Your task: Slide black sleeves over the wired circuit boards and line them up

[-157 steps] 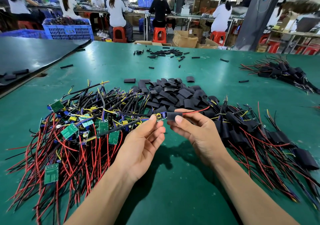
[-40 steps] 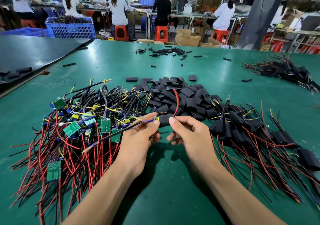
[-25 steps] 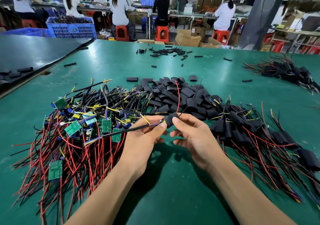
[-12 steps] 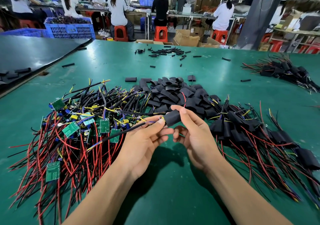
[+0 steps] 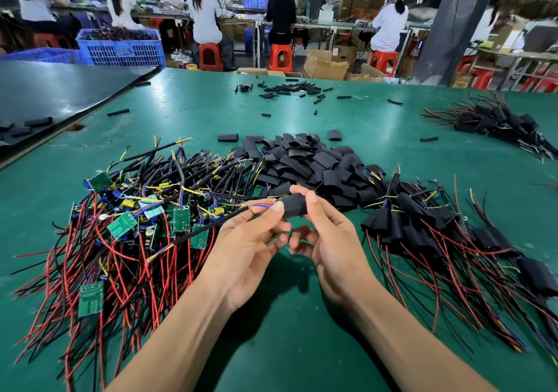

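Pinching the black sleeve (image 5: 294, 206) with right hand (image 5: 329, 240) fingers (image 5: 311, 197), thumb on top and index behind. Left hand (image 5: 247, 246) fingers (image 5: 276, 208) pinch the wire lead (image 5: 211, 227) right at the sleeve's 9 o'clock mouth. Both hands are closed on the part, held just above the surface (image 5: 287, 346), dead centre. Board is hidden inside the sleeve, can't tell how far in. My read: sleeve is light and soft and flattens easily, so grip it by the edges to keep the mouth open. Board is stiff but its joints are likely fragile, so pull on the sheathed lead close to the board, not the thin coloured wires. Loose sleeves (image 5: 305, 165) piled at 12 o'clock, unsleeved boards (image 5: 120, 225) at 9 o'clock, sleeved units (image 5: 422, 228) at 3 o'clock, far bunch (image 5: 495, 122) out at 2 o'clock.
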{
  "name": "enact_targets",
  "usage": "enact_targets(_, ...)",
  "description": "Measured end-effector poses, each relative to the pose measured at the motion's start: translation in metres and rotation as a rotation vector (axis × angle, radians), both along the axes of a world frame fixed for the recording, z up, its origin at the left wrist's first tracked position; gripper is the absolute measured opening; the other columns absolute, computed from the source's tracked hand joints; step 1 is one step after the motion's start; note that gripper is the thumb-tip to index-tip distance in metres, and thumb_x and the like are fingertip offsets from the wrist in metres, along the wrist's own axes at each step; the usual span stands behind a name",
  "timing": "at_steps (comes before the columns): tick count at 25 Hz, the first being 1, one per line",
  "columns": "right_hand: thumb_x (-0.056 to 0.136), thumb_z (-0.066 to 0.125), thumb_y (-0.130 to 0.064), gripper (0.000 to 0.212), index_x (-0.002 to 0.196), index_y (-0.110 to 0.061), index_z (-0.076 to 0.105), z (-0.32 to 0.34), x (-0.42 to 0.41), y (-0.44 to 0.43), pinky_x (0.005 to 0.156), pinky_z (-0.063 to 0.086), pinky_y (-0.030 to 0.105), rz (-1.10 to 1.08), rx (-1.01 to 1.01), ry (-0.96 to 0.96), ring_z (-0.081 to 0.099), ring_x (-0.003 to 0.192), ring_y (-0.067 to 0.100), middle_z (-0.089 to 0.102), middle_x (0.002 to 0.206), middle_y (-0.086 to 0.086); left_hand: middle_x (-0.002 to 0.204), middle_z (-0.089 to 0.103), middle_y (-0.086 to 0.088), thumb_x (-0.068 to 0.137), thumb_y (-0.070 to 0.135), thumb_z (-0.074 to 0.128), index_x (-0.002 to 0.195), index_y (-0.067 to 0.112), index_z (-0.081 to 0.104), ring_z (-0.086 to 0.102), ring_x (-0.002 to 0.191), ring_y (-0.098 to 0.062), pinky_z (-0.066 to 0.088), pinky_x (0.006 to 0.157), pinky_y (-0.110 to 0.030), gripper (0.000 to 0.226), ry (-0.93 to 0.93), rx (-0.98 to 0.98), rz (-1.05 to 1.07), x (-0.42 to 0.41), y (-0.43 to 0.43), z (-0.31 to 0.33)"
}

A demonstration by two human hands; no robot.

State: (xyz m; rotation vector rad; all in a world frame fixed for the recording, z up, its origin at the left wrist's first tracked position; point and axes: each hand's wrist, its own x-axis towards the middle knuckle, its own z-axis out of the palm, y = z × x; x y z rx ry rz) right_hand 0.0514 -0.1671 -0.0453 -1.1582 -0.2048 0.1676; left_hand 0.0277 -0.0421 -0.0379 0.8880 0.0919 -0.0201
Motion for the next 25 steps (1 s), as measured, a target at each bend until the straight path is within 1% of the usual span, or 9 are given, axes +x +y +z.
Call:
enact_targets(3, 0.086, 0.059, -0.047, 0.031, 0.102, -0.028, 0.078, 0.001, 0.003, -0.003, 0.052, 0.049, 0.024, -0.016, -0.002, 0.015, 0.054, 0.049, 0.013, 0.066, 0.068, 0.005, 0.068, 0.066, -0.008, 0.073, 0.018, 0.073, 0.080, 0.020, 0.067, 0.065, 0.060, -0.017, 0.053, 0.058, -0.022, 0.010, 0.002, 0.011, -0.025, 0.000, -0.003, 0.000)
enact_targets(8, 0.083, 0.062, -0.048, 0.031, 0.101, -0.027, 0.078, 0.000, 0.002, -0.002, 0.054, 0.047, 0.023, 0.039, 0.028, 0.020, 0.051, 0.049, 0.011, 0.067, 0.074, 0.005, 0.070, 0.065, -0.005, 0.074, 0.024, 0.073, 0.084, 0.018, 0.065, 0.063, 0.058, -0.015, 0.053, 0.061, -0.026, 0.014, -0.032, -0.004, -0.054, -0.001, 0.000, -0.002)
enact_targets(10, 0.081, 0.065, -0.046, 0.030, 0.100, -0.027, 0.079, 0.001, 0.002, -0.002, 0.055, 0.046, 0.023, 0.052, 0.036, 0.036, 0.050, 0.050, 0.010, 0.069, 0.080, 0.006, 0.073, 0.068, -0.003, 0.071, 0.027, 0.074, 0.087, 0.016, 0.064, 0.066, 0.059, -0.014, 0.054, 0.059, -0.025, 0.022, -0.027, 0.009, -0.060, 0.000, 0.000, -0.002)
enact_targets(12, 0.081, 0.068, -0.039, 0.025, 0.099, -0.026, 0.079, 0.001, 0.004, -0.004, 0.056, 0.044, 0.023, 0.026, 0.041, 0.048, 0.049, 0.050, 0.010, 0.069, 0.083, 0.006, 0.079, 0.072, -0.003, 0.066, 0.032, 0.076, 0.091, 0.015, 0.065, 0.070, 0.064, -0.014, 0.056, 0.061, -0.022, 0.033, 0.004, 0.035, -0.049, 0.001, 0.002, -0.002)
enact_targets(15, 0.085, 0.071, -0.022, 0.014, 0.096, -0.023, 0.079, 0.001, 0.009, -0.011, 0.051, 0.043, 0.019, -0.079, 0.015, 0.008, 0.050, 0.049, 0.008, 0.066, 0.073, -0.004, 0.089, 0.072, -0.007, 0.066, 0.030, 0.077, 0.100, 0.013, 0.069, 0.073, 0.077, -0.018, 0.058, 0.066, -0.023, 0.039, 0.033, 0.040, -0.036, 0.001, 0.004, -0.002)
enact_targets(17, 0.088, 0.071, -0.010, 0.014, 0.096, -0.020, 0.077, 0.000, 0.012, -0.015, 0.051, 0.044, 0.020, -0.152, -0.051, -0.038, 0.052, 0.050, 0.010, 0.066, 0.073, -0.004, 0.095, 0.070, -0.009, 0.066, 0.027, 0.078, 0.109, 0.008, 0.069, 0.072, 0.078, -0.019, 0.057, 0.066, -0.024, 0.048, 0.021, 0.095, -0.002, 0.000, 0.002, -0.002)
enact_targets(20, 0.089, 0.071, -0.005, 0.018, 0.086, -0.023, 0.072, -0.001, 0.013, -0.016, 0.048, 0.045, 0.021, -0.213, -0.090, -0.078, 0.056, 0.050, 0.013, 0.069, 0.075, 0.000, 0.092, 0.067, -0.016, 0.072, 0.014, 0.076, 0.103, 0.002, 0.068, 0.069, 0.068, -0.020, 0.055, 0.060, -0.025, 0.035, 0.026, 0.147, 0.116, 0.002, -0.002, -0.004)
enact_targets(23, 0.088, 0.073, -0.005, 0.018, 0.084, -0.022, 0.067, -0.003, 0.013, -0.015, 0.049, 0.044, 0.021, -0.243, -0.089, -0.079, 0.056, 0.051, 0.012, 0.074, 0.082, 0.003, 0.088, 0.067, -0.016, 0.073, 0.014, 0.074, 0.096, 0.004, 0.070, 0.068, 0.065, -0.018, 0.055, 0.060, -0.023, 0.025, 0.044, 0.139, 0.126, 0.002, -0.002, -0.003)
enact_targets(25, 0.086, 0.074, -0.003, 0.017, 0.086, -0.017, 0.065, -0.003, 0.013, -0.015, 0.051, 0.046, 0.021, -0.268, -0.059, -0.071, 0.057, 0.053, 0.012, 0.076, 0.086, 0.005, 0.086, 0.067, -0.015, 0.077, 0.014, 0.073, 0.099, 0.002, 0.070, 0.067, 0.063, -0.016, 0.055, 0.058, -0.022, 0.025, 0.065, 0.133, 0.115, 0.002, -0.001, -0.003)
